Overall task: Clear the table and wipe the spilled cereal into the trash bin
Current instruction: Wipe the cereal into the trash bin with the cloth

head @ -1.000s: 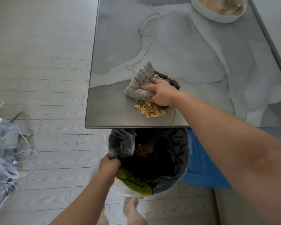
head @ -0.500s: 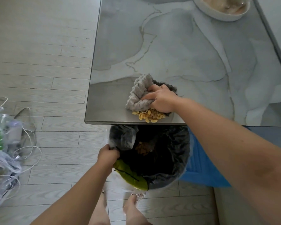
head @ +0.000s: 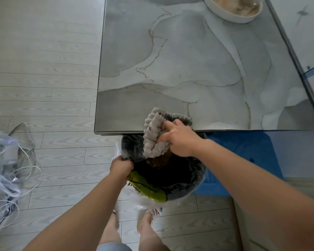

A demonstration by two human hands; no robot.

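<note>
View from above, looking down past a person's two bare forearms. Nearest the camera, bare legs and sandalled feet [head: 151, 214] stand on a pale grey wooden floor [head: 43, 69].

Just ahead of the feet sits a round trash bin [head: 194, 183] lined with a dark plastic bag. Its far side is tucked under the near edge of the tabletop. The left hand [head: 121, 165] is closed on the bunched liner at the bin's left rim, fingers curled over it.

Inside the bin, a yellow-green item [head: 147, 188] lies against the near wall. A brown heap of cereal [head: 159, 161] lies at the far side, directly below the cloth.

The right hand [head: 180, 140] grips a nubby grey cloth [head: 152, 136], thumb and fingers pinching its folds, above the bin's mouth at the tabletop's edge. The cloth's upper part rests on that edge and its lower part hangs over the bin opening.

To the left, on the floor, lies a heap of clear plastic bags [head: 0, 169] with white string. Right of the bin is something flat and blue [head: 243, 156]; what it is cannot be told.

Beyond, the grey-and-white marbled tabletop [head: 188, 69] stretches away. At its far end sits a white bowl [head: 223, 14] with pale brown contents, cut off by the top of the frame.
</note>
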